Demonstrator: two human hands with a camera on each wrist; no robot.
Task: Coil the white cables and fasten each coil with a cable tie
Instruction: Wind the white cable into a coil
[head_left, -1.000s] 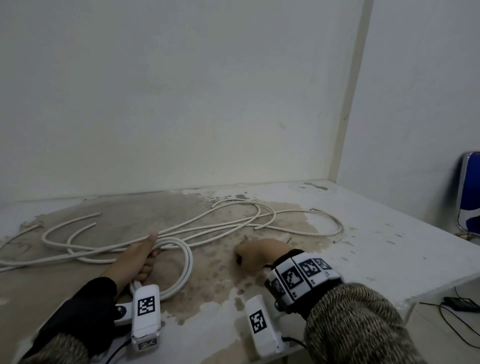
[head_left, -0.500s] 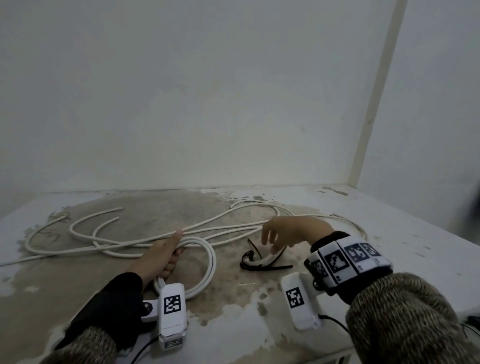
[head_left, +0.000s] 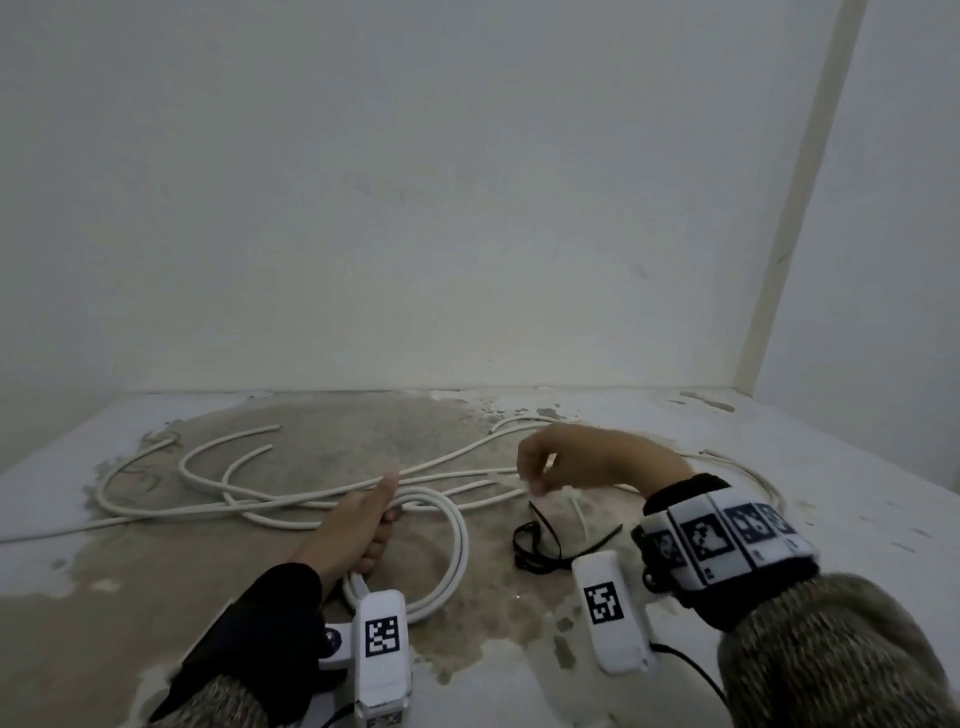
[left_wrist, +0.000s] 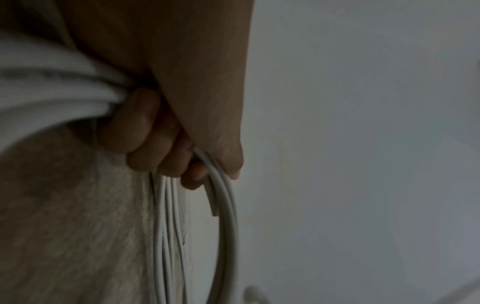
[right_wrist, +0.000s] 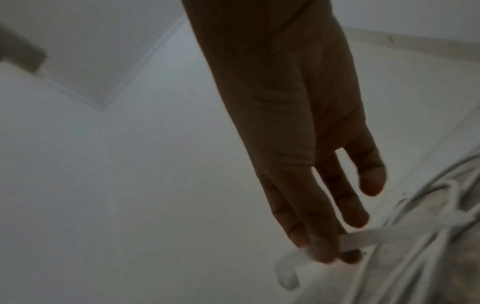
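Left hand (head_left: 358, 519) clenched around the white cable coil (head_left: 441, 561); right hand (head_left: 576, 462) pinching a white cable tie (right_wrist: 436, 236) alongside.

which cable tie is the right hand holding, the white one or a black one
The white cable tie, pinched in the right hand and hanging from its fingers. The black cable ties lie untouched on the table.

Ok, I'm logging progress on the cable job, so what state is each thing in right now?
Coil: wound into loops, gripped, not yet tied.
Loose cables: uncoiled, sprawled over the table.
Black ties: lying unused on the table.
White tie: pinched at the fingertips, lifted, not fastened.
Left hand: grips the coil.
Right hand: raised, pinches the white tie.
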